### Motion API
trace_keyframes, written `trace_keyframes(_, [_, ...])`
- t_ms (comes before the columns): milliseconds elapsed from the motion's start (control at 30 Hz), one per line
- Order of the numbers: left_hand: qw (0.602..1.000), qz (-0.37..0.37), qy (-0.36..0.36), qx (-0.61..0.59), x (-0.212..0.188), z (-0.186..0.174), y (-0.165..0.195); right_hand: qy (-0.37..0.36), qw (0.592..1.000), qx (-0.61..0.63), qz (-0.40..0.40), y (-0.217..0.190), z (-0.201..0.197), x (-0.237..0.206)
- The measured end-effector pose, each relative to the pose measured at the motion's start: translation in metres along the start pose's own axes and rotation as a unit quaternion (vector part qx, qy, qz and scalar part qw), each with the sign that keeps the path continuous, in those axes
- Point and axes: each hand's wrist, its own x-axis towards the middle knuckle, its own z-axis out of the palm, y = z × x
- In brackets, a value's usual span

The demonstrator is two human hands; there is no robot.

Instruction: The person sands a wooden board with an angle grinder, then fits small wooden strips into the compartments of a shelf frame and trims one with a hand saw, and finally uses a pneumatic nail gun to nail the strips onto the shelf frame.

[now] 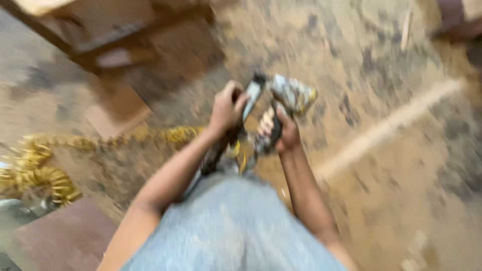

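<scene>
While blurred, two hands, left grip (227, 109) and right grip (283, 133) both closed on one nail gun (281, 98), one coiled yellow hose (35, 173).

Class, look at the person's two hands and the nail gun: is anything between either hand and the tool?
Nothing visible. The left hand already grips the nail gun at its long magazine, and the right hand is wrapped around its handle. The picture is blurred, so finger detail is unclear.

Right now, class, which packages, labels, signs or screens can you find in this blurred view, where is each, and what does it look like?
None can be made out. The left hand and right hand hold a worn grey and yellow power tool; any label on it is too blurred to tell.
</scene>
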Motion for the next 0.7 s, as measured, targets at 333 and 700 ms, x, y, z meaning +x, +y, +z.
trace_keyframes(333, [0.995, 0.025, -0.075, 0.062, 0.264, 0.190, -0.061, 0.129, 0.989, 0.067, -0.013, -0.202, -0.096, 0.150])
trace_keyframes(700, [0.976, -0.150, -0.147, 0.058, 0.435, 0.303, -0.099, 0.166, 0.981, 0.099, 0.029, -0.375, -0.227, 0.291])
